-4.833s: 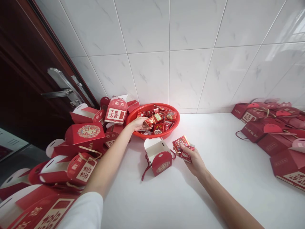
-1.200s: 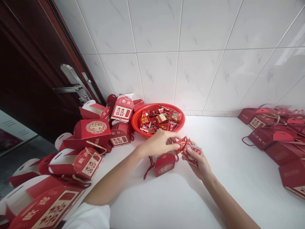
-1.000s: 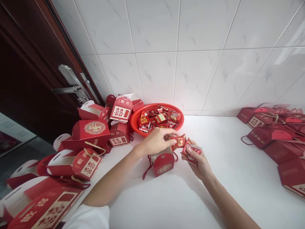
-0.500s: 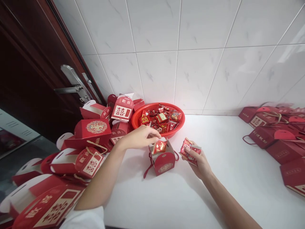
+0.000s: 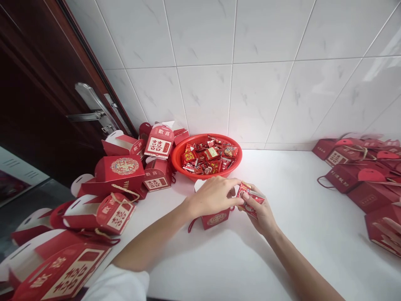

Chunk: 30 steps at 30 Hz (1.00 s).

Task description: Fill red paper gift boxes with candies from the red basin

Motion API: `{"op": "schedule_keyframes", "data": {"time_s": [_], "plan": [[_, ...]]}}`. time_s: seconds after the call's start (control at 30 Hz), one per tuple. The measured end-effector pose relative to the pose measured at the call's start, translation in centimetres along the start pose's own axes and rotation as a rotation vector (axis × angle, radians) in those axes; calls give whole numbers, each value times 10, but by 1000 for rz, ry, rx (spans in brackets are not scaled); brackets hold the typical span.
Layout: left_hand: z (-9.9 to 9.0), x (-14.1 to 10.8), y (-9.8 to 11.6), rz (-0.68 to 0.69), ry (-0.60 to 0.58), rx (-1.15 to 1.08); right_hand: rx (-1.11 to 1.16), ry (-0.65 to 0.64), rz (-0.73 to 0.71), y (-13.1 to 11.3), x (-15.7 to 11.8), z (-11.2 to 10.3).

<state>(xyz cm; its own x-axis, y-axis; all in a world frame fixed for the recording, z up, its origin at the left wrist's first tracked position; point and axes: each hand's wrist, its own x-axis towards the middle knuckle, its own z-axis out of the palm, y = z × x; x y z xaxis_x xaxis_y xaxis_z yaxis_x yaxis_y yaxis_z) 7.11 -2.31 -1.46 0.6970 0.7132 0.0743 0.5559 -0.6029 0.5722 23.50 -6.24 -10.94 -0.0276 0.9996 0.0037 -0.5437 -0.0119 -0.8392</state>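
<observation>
My right hand (image 5: 261, 211) is closed around red candy packets (image 5: 249, 200), held to the right of a small red gift box (image 5: 215, 220). Reaching across the top of that box, my left hand (image 5: 219, 194) has its fingers at the left edge of the packets. Its thumb and fingers are bent, with a gap between them, and nothing is seen held there. The box stands upright on the white table (image 5: 244, 259), and my left hand hides its opening. Behind it is a red plastic basket (image 5: 176, 164) of wrapped candies (image 5: 213, 154).
Several open red boxes (image 5: 125, 167) are piled along the left side. More red boxes (image 5: 366, 196) lie at the right, where part of another person's hand (image 5: 388, 232) shows at the edge. A tiled wall (image 5: 263, 92) stands behind, and a dark door (image 5: 37, 62) at the left.
My left hand has moved right, from the box's left rim to the packets in my right hand. A hand has appeared at the right edge.
</observation>
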Motion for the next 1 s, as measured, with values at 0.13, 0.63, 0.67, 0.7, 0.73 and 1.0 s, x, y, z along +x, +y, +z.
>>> {"op": "schedule_keyframes", "data": {"time_s": [0.13,0.63,0.67,0.7,0.73,1.0], "plan": [[5,2,-2,8,63,-109,-6,0,-33,-2,0,1],[-44,-31,-47,-241,153,-5,95,-51,-14,1,1,-4],[-41,-29,-44,-236,200,-20,75,-29,-17,2,2,-4],[-39,-27,-40,-219,241,-43,58,-3,-21,2,2,-4],[-36,-26,-34,-193,264,-72,41,25,-21,2,2,-4],[3,-15,3,-25,38,41,-1,52,-57,-4,2,-2]]}}
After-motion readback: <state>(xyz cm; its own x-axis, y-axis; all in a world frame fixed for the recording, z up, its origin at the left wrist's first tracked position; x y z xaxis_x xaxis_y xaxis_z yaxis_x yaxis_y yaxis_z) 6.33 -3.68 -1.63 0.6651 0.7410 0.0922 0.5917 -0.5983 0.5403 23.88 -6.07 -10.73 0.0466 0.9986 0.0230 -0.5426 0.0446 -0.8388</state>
